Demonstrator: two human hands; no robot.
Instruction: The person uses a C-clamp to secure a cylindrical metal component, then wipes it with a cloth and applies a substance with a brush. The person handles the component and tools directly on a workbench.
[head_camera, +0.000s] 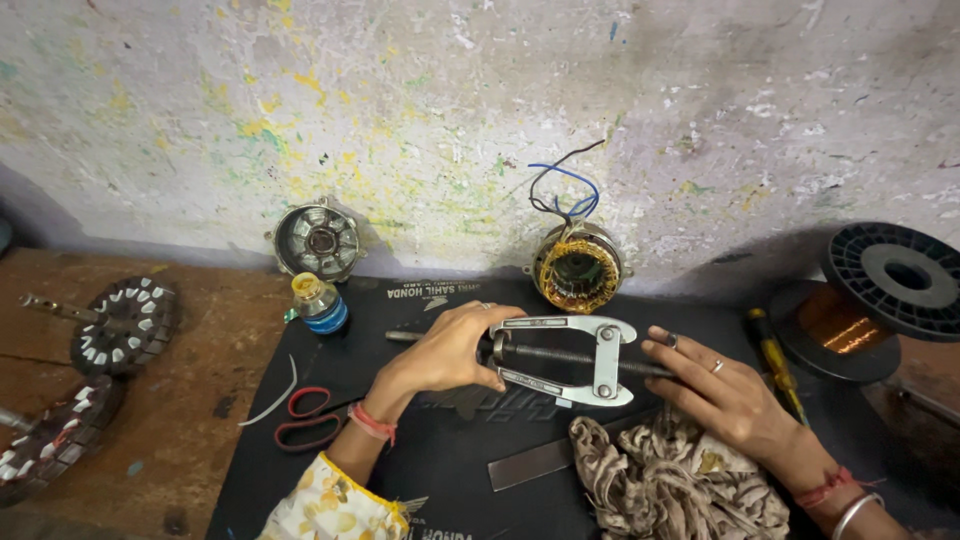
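The left hand is curled around one end of a silver puller tool, with its fingers pressed on the two metal arms. The right hand has its fingers stretched out flat along the dark screw rod that runs through the tool. The tool lies on the black mat between both hands, on the counter.

The tool is not clamped on any part, so the pulling work looks not yet begun. A motor coil with gold wire leans on the wall just past the hands, untouched. A grey round motor part sits past the left hand.

A patterned cloth lies under the right wrist and hides some of the mat. The left fingers cover the tip of the tool's arms. The copper wire spool beyond the right hand is partly cut off.
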